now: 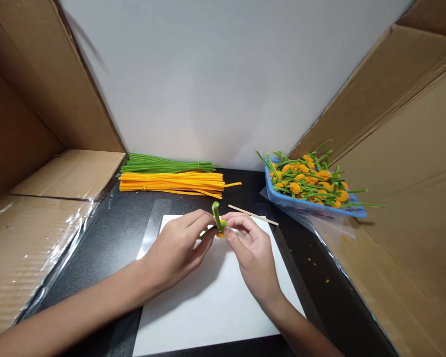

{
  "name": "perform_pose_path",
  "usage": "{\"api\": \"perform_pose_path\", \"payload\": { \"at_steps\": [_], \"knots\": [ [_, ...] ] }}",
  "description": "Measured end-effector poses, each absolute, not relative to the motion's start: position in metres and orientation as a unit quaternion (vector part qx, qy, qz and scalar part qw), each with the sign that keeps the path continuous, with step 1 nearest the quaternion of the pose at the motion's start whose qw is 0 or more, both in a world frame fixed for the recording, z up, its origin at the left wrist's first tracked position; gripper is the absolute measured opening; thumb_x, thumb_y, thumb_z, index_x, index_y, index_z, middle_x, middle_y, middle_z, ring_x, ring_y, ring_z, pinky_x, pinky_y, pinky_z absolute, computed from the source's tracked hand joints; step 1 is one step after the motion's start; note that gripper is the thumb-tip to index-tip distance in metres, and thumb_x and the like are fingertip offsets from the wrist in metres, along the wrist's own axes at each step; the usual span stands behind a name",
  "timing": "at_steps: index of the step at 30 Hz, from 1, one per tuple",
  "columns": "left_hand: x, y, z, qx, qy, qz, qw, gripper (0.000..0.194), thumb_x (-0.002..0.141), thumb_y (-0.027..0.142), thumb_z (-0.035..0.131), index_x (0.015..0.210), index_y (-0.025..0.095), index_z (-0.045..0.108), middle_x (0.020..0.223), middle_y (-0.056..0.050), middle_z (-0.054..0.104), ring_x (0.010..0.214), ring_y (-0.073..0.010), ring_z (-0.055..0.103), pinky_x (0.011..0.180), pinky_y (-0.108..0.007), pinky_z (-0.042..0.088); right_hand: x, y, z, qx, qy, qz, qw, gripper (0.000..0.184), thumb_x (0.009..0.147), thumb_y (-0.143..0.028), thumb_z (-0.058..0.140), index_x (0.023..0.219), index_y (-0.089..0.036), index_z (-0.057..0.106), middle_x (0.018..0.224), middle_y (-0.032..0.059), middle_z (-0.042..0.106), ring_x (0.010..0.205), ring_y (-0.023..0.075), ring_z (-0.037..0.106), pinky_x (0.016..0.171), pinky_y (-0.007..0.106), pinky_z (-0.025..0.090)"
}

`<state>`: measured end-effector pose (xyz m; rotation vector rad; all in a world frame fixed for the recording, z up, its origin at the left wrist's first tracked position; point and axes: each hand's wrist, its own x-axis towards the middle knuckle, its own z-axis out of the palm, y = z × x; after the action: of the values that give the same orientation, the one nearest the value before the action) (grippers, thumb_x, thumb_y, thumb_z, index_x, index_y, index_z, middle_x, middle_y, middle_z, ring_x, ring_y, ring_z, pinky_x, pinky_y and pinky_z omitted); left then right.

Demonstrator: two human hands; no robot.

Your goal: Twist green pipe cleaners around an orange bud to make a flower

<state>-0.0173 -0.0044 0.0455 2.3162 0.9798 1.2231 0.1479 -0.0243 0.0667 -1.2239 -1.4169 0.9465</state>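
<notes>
This was a makeshift craft corner, perhaps at home: cardboard panels (48,94) walled off a black tabletop (107,263) on both sides of the left hand (174,250) and right hand (254,258). Bundled green pipe cleaners (167,163) and yellow pipe cleaners (171,182) lay beyond the left hand, and a blue tray (301,204) of pipe-cleaner flowers sat beyond the right hand.

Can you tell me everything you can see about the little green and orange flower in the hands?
It is a small green and orange pipe-cleaner flower with a fuzzy look. Its thick green stem points up, leaning slightly. A thinner green piece runs out to the left, and a little orange fuzzy head shows low down, mostly hidden. The fingers of the left hand and right hand hold it from both sides, above a white sheet.
</notes>
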Motion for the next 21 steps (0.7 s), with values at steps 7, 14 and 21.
{"api": "perform_pose_path", "payload": {
  "at_steps": [7, 14, 21],
  "knots": [
    [-0.0156, -0.0080, 0.0428, 0.829, 0.353, 0.430, 0.055, 0.012, 0.092, 0.012, 0.051, 0.099, 0.016, 0.060, 0.078, -0.002, 0.061, 0.068, -0.0136, 0.057, 0.061, -0.026, 0.043, 0.1422, -0.0253, 0.0650, -0.494, -0.503, 0.489, 0.514, 0.019, 0.080, -0.031, 0.070, 0.082, -0.017, 0.059, 0.087, 0.0029, 0.063, 0.083, 0.0175, 0.066, 0.076, 0.030, 0.058],
    [-0.0160, -0.0106, 0.0469, 0.837, 0.334, 0.421, 0.103, 0.029, 0.087, 0.004, 0.047, 0.111, 0.017, 0.058, 0.078, -0.002, 0.055, 0.066, -0.0131, 0.050, 0.057, -0.025, 0.038, 0.1397, -0.0260, 0.0677, -0.522, -0.503, 0.449, 0.523, 0.017, 0.076, -0.027, 0.069, 0.076, -0.017, 0.055, 0.081, 0.0030, 0.065, 0.077, 0.0184, 0.068, 0.070, 0.029, 0.057],
    [-0.0175, -0.0086, 0.0499, 0.841, 0.318, 0.414, 0.142, 0.020, 0.087, 0.007, 0.046, 0.098, 0.016, 0.060, 0.074, -0.001, 0.050, 0.064, -0.0130, 0.046, 0.056, -0.026, 0.035, 0.1380, -0.0284, 0.0660, -0.527, -0.505, 0.428, 0.532, 0.015, 0.076, -0.025, 0.067, 0.075, -0.017, 0.054, 0.081, 0.0028, 0.066, 0.075, 0.0176, 0.068, 0.067, 0.027, 0.055]
  ]
}}
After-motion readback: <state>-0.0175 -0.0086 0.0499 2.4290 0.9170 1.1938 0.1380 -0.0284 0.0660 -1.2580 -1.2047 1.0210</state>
